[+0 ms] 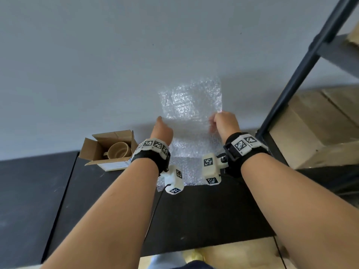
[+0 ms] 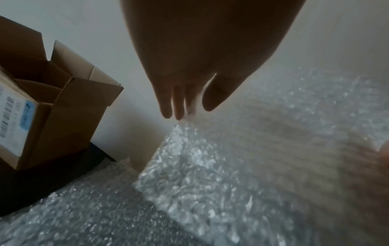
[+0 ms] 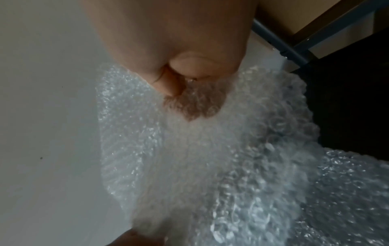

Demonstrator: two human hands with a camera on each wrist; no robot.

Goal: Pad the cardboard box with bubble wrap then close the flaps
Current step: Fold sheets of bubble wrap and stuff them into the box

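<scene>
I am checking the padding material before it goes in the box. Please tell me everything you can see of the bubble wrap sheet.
The bubble wrap is a clear, shiny sheet of small bubbles, creased across. Its upper part is held upright before the pale wall; its lower part trails onto the black table. The left hand pinches its left edge; the right hand pinches its right edge, fingers showing through the film. It is outside the open cardboard box, to its right.

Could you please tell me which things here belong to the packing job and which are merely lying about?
Job: bubble wrap, held by left hand and right hand; open cardboard box; mug inside it.
Lying about: shelf frame; cartons stored on it.
</scene>
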